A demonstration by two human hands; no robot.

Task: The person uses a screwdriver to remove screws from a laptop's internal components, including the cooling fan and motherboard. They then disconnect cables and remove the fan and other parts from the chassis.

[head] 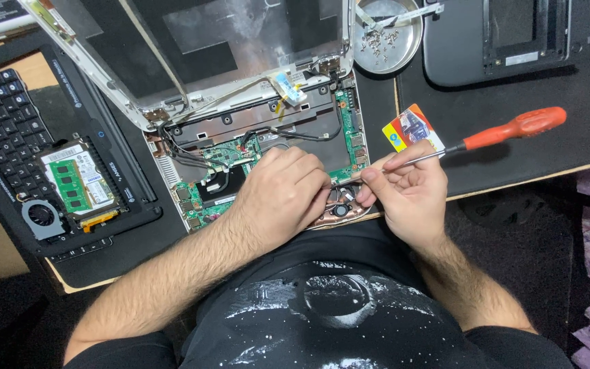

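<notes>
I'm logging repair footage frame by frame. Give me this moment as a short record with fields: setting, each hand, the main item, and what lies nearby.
setting: black work mat on a wooden bench
main item: opened laptop, green circuit board exposed, lid tilted back
left hand: rests on the board, fingers curled, holding nothing that shows
right hand: pinches the shaft of an orange-handled screwdriver, tip near the board's front edge
nearby: metal dish of screws; plastic card; second laptop base with fan and memory module
</notes>
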